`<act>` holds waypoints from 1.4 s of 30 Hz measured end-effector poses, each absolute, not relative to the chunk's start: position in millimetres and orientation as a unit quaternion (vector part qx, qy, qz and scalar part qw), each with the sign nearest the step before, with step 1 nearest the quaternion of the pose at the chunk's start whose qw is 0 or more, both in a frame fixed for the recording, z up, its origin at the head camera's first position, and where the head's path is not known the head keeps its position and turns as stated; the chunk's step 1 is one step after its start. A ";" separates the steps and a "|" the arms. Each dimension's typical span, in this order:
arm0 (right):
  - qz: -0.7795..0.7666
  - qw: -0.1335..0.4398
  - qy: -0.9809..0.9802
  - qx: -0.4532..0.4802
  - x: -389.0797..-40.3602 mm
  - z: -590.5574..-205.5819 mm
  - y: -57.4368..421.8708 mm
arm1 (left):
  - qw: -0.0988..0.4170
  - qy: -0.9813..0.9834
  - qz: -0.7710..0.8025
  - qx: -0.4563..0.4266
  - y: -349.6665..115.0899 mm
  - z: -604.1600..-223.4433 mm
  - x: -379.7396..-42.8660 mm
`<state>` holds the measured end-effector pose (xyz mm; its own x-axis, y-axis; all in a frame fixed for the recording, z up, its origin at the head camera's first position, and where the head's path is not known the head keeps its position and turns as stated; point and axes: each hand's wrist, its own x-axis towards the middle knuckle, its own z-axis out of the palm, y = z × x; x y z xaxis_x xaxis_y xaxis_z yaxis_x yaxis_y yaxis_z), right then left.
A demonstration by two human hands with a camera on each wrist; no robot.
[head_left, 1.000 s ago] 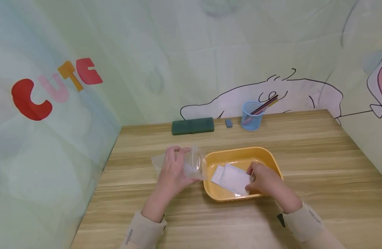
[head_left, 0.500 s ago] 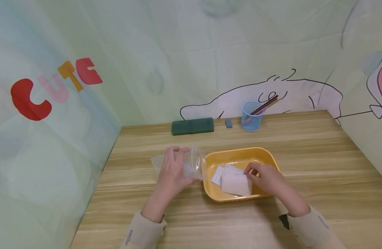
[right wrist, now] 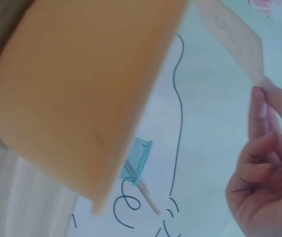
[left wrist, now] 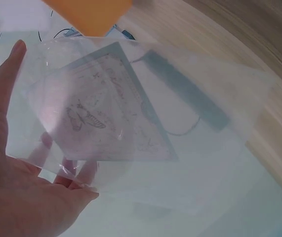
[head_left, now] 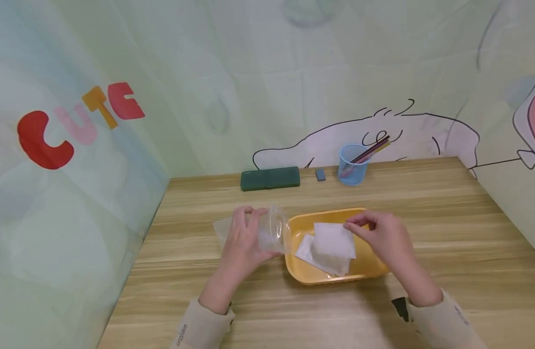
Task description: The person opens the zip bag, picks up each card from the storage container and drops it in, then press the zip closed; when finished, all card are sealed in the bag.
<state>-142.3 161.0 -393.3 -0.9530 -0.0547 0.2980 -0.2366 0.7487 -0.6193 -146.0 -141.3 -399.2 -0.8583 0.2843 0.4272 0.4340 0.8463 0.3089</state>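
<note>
Over the yellow rectangular plastic tray [head_left: 368,265], the right hand [head_left: 384,237] pinches a white square card [head_left: 334,240], while left of the tray the left hand [head_left: 243,242], fingers spread, grips a clear plastic bag [head_left: 273,231].

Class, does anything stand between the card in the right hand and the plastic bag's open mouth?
Nothing visible does. The right hand holds the white card above the yellow tray, and the clear plastic bag opens toward the card at the tray's left end.

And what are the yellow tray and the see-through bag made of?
The yellow tray looks like hard, smooth plastic: even colour, rounded corners. The bag is probably thin, shiny plastic film: things show through and it glints in the light.
</note>
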 end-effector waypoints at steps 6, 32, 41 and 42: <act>0.407 0.202 -0.889 0.059 -140.6 -382.6 159.1 | 0.193 -0.939 -0.205 -0.195 -141.1 -399.8 -145.8; 0.518 0.193 -0.828 0.097 -137.6 -367.9 138.3 | 0.203 -0.929 -0.217 -0.219 -137.9 -398.5 -144.7; 0.534 0.179 -0.818 0.118 -122.2 -342.8 116.3 | 0.212 -0.920 -0.220 -0.244 -136.5 -399.3 -143.2; 0.535 0.177 -0.817 0.120 -122.2 -343.2 115.2 | 0.213 -0.919 -0.221 -0.246 -136.4 -399.4 -143.0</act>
